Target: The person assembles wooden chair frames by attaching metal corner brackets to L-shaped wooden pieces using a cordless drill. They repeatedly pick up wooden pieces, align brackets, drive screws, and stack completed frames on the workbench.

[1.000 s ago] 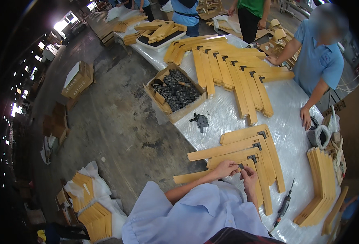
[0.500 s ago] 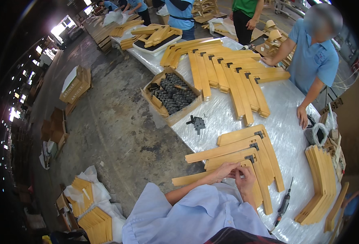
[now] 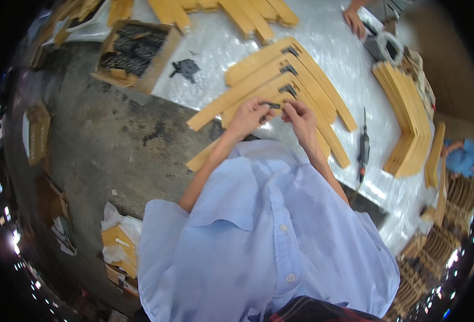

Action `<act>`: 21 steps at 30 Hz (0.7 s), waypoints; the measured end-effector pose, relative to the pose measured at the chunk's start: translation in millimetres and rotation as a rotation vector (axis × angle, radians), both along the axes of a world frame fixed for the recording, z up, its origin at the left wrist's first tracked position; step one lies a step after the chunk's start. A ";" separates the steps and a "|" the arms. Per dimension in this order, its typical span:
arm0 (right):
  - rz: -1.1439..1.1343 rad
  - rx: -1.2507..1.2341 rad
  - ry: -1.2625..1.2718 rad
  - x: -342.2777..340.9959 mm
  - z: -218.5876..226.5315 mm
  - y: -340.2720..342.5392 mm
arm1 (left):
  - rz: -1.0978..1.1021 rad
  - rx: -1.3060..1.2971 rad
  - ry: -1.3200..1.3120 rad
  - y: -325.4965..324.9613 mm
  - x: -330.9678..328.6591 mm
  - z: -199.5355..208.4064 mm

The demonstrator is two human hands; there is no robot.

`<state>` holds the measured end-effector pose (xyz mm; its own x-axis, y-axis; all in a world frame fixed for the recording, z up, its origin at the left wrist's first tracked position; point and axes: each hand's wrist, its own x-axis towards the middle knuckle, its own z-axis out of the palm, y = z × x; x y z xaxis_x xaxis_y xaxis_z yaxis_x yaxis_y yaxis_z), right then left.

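My left hand [image 3: 252, 116] pinches a small black bracket [image 3: 271, 105] by one end, just above the nearest of several L-shaped wooden frames [image 3: 266, 70]. Beside it, my right hand [image 3: 299, 119] is closed at the fingertips close to the bracket's other end; whatever those fingers hold is too small to make out. Dark angled brackets [image 3: 289, 68] sit at the corners of the frames farther from me. The frames lie overlapping in a fan, and my hands and forearms partly hide the nearest one.
A power screwdriver [image 3: 364, 147] lies right of the frames. Loose black brackets [image 3: 186, 70] are left of them, by a cardboard box [image 3: 164, 61] full of brackets. Stacked wooden pieces [image 3: 403, 118] stand at the right. Another person's hand [image 3: 354, 21] rests on the plastic-covered table [image 3: 322, 48].
The view has tipped downward, so the table sits higher in it. My hands have drawn slightly apart, and the black bracket now shows between them.
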<state>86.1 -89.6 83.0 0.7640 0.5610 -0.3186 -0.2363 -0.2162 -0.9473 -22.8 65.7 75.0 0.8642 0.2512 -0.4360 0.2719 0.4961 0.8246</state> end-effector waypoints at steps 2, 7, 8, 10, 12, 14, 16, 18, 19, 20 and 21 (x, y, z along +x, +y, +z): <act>-0.007 0.055 0.065 0.7 -10.2 -5.1 | -0.056 0.017 0.024 2.0 4.5 1.1; 0.021 0.095 0.181 -6.5 -8.2 -14.1 | -0.193 0.020 0.028 -3.3 6.6 -12.2; 0.030 0.089 0.183 -8.3 -9.1 -15.0 | -0.214 0.008 0.025 -3.4 6.1 -14.3; -0.003 0.070 0.197 -10.0 -15.4 -15.7 | -0.189 0.019 0.070 -4.0 2.7 -15.0; -0.104 0.034 0.218 -5.7 -36.3 -22.5 | -0.113 0.053 0.160 -9.0 1.6 -15.5; -0.200 -0.072 0.208 2.0 -59.7 -34.7 | -0.094 0.183 0.151 -5.9 -4.4 -28.6; -0.261 -0.156 0.196 8.2 -78.1 -47.8 | -0.073 0.211 0.154 0.8 -12.1 -36.8; -0.291 -0.217 0.181 11.8 -91.9 -58.8 | -0.050 0.137 0.169 4.7 -20.7 -37.4; -0.286 -0.217 0.172 11.7 -93.2 -57.7 | -0.042 0.143 0.185 6.0 -24.4 -37.2; -0.282 -0.217 0.163 11.6 -94.3 -56.9 | -0.034 0.149 0.201 6.9 -27.8 -36.8; -0.278 -0.217 0.153 11.5 -95.4 -56.0 | -0.027 0.156 0.217 7.6 -31.3 -36.6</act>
